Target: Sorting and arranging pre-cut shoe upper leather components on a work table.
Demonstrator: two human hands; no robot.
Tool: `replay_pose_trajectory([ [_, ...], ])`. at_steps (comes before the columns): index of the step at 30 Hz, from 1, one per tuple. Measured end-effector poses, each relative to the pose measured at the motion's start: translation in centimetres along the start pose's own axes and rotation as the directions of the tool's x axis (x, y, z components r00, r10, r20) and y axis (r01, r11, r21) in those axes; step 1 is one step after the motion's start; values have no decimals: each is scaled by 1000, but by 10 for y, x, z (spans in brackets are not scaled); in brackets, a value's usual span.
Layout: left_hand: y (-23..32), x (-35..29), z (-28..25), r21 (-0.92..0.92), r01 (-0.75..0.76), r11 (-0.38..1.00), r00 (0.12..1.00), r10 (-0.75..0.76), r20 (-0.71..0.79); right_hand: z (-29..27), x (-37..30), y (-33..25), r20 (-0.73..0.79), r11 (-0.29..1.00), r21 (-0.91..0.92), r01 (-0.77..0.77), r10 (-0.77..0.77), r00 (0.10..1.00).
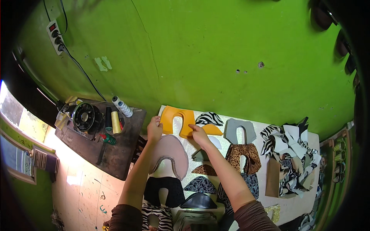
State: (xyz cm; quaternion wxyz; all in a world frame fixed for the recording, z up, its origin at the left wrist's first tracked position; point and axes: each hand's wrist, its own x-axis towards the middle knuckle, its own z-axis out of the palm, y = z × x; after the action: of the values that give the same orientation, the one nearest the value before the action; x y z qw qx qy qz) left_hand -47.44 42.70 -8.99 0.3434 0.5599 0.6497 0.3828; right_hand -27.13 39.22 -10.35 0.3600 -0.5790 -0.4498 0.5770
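Observation:
A stack of orange U-shaped shoe-upper pieces (167, 114) lies at the far left corner of the table, its opening toward me. My left hand (155, 130) is closed at its left edge, fingers bent. On the right leg of the same stack, my right hand (199, 136) pinches the edge, with the index finger stretched along it. Just right of the stack are zebra-print pieces (209, 118) and an orange half-round piece (212, 129). Pale pink U-shaped pieces (169, 148) lie below my left hand.
Grey (230, 131), brown-patterned (252, 158) and black (154, 188) U-shaped piles cover the table. At right, a cardboard box (273, 177) overflows with scraps. A sewing machine (85, 117) and thread cones (115, 122) stand on a dark table (125, 154) at left.

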Motion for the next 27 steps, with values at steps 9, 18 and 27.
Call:
replay_pose_trajectory([
  [9,44,-77,-10,134,-464,876,880,473,-40,-10,-62,-6,-202,873,-323,365,-440,875],
  [18,98,-258,30,71,-562,824,815,537,218,-67,-233,30,-197,669,-606,431,-651,733],
  [27,119,-402,105,56,-701,711,625,575,529,-131,-389,93,-112,608,-738,294,-539,835],
])
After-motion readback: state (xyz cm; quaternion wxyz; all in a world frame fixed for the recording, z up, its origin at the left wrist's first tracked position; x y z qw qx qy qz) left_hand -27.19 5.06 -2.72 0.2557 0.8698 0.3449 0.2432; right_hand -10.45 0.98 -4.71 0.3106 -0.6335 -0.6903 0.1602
